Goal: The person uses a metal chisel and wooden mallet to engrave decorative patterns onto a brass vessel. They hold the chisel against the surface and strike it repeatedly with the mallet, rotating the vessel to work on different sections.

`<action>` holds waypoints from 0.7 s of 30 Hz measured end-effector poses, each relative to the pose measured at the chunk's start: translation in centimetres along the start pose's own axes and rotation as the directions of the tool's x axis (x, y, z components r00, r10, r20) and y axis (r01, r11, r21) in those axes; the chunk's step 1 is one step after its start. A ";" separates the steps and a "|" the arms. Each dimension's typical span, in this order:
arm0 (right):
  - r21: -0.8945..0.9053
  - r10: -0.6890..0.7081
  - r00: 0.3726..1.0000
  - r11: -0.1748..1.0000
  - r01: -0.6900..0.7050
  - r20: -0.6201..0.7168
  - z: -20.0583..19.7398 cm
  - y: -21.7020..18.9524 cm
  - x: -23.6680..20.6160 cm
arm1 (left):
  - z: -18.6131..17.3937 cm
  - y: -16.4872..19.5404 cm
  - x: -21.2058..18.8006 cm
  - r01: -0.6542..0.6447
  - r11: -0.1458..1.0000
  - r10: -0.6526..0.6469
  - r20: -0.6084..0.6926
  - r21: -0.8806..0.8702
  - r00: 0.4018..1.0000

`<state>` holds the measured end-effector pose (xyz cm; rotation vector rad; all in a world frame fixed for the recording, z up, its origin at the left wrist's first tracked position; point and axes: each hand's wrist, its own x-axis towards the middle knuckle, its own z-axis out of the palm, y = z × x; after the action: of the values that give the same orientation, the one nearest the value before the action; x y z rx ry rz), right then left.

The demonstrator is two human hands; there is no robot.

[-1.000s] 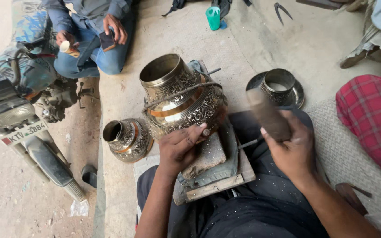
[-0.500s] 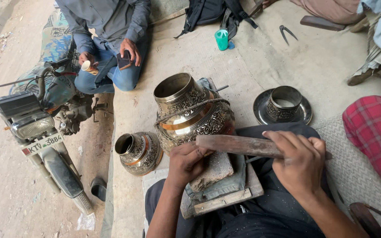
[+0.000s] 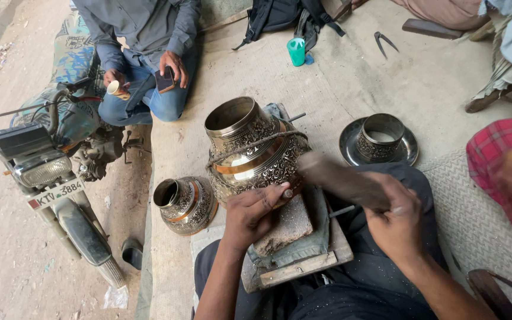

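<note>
Mallet (image 3: pixel 342 181) now angled toward pot (image 3: pixel 253 151)

Both forearms are bare, with no sleeve showing down to the left hand (image 3: pixel 250 214) or the right hand (image 3: pixel 395 220). Below the hands, the lap is covered by dark, nearly black cloth trousers (image 3: pixel 351 296), creased and a little dusty.

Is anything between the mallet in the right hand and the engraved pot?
Nothing visible. The right hand holds the blurred wooden mallet, its head beside the engraved pot. The left hand steadies the pot lower down, with what looks like a small punch.
</note>
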<state>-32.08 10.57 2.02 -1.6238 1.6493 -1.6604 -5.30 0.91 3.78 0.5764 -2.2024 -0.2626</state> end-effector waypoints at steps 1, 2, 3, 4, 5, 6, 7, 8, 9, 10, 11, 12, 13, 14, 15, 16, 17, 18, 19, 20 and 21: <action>-0.198 -0.021 0.999 0.980 0.027 0.033 0.0 0.0 0.0 | 0.0 0.0 0.0 -0.002 1.000 0.002 -0.004 -0.009 1.000; -0.387 -0.037 0.997 0.920 0.062 0.070 0.1 0.1 0.1 | 0.0 0.0 0.1 -0.005 1.000 0.005 -0.004 0.007 1.000; -0.559 -0.049 0.993 0.823 0.102 0.109 0.1 0.2 0.3 | 0.0 0.0 0.2 -0.011 1.000 0.011 -0.005 0.025 1.000; -0.366 -0.017 0.997 0.930 0.042 0.071 0.1 0.2 0.3 | 0.0 -0.1 0.2 -0.015 0.999 0.015 -0.006 0.044 1.000; -0.152 0.026 0.999 0.988 -0.020 0.039 0.1 0.2 0.4 | 0.1 -0.2 0.2 -0.021 0.999 0.022 -0.011 0.045 1.000; 0.070 0.080 0.997 0.994 -0.081 0.021 0.1 0.3 0.4 | 0.1 -0.3 0.1 -0.023 0.999 0.023 -0.013 0.044 1.000; -0.148 0.031 0.999 0.989 -0.024 0.040 0.0 0.2 0.2 | 0.2 -0.3 -0.1 -0.013 0.999 0.013 -0.015 0.040 1.000; -0.358 -0.015 0.997 0.933 0.041 0.076 -0.2 0.2 0.1 | 0.3 -0.4 -0.3 -0.018 0.999 0.019 -0.020 0.043 1.000; -0.547 -0.055 0.991 0.830 0.114 0.123 -0.3 0.2 -0.1 | 0.4 -0.5 -0.4 -0.026 0.999 0.027 -0.025 0.048 0.999; -0.478 -0.105 0.991 0.868 0.131 0.080 -0.4 0.1 -0.2 | 0.6 -0.5 -0.6 -0.032 0.998 0.034 -0.031 0.050 0.999; -0.407 -0.149 0.988 0.902 0.148 0.029 -0.5 0.0 -0.4 | 0.8 -0.5 -0.8 -0.013 0.998 0.016 -0.049 0.060 0.999; -0.333 -0.183 0.983 0.929 0.164 -0.026 -0.6 0.0 -0.5 | 1.0 -0.4 -0.9 0.009 0.998 -0.005 -0.064 0.070 0.998; -0.334 -0.171 0.985 0.930 0.154 -0.023 -0.7 -0.1 -0.4 | 1.2 -0.3 -1.0 0.031 0.996 -0.024 -0.079 0.081 0.997; -0.335 -0.162 0.987 0.931 0.147 -0.017 -0.8 -0.1 -0.3 | 1.4 -0.2 -1.0 0.046 0.994 -0.040 -0.062 0.096 0.997; -0.336 -0.157 0.988 0.931 0.144 -0.012 -0.8 -0.1 0.0 | 1.5 -0.1 -0.9 0.059 0.992 -0.053 -0.048 0.113 0.997; -0.382 -0.008 0.997 0.923 0.037 0.077 -1.1 0.0 0.3 | 1.7 0.1 -0.8 0.065 0.989 -0.061 -0.034 0.130 0.998; -0.436 0.147 0.977 0.898 -0.066 0.156 -1.3 0.1 0.7 | 1.8 0.3 -0.6 0.051 0.991 -0.046 -0.043 0.120 0.998; -0.496 0.306 0.925 0.853 -0.160 0.227 -1.6 0.1 0.9 | 1.9 0.6 -0.5 0.042 0.993 -0.037 -0.049 0.109 0.998; -0.451 0.192 0.965 0.888 -0.092 0.181 -1.8 0.1 1.1 | 1.9 0.9 -0.4 0.031 0.995 -0.026 -0.055 0.097 0.998; -0.411 0.072 0.989 0.912 -0.014 0.126 -1.9 0.2 1.2 | 2.0 1.1 -0.2 0.034 0.994 -0.029 -0.052 0.105 0.998; -0.374 -0.049 0.997 0.925 0.069 0.062 -2.1 0.3 1.2 | 1.9 1.2 0.0 0.033 0.993 -0.028 -0.049 0.114 0.998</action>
<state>-34.31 10.59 2.96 -1.8880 2.0050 -1.3714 -7.16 1.97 2.96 0.6726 -2.1746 -0.1377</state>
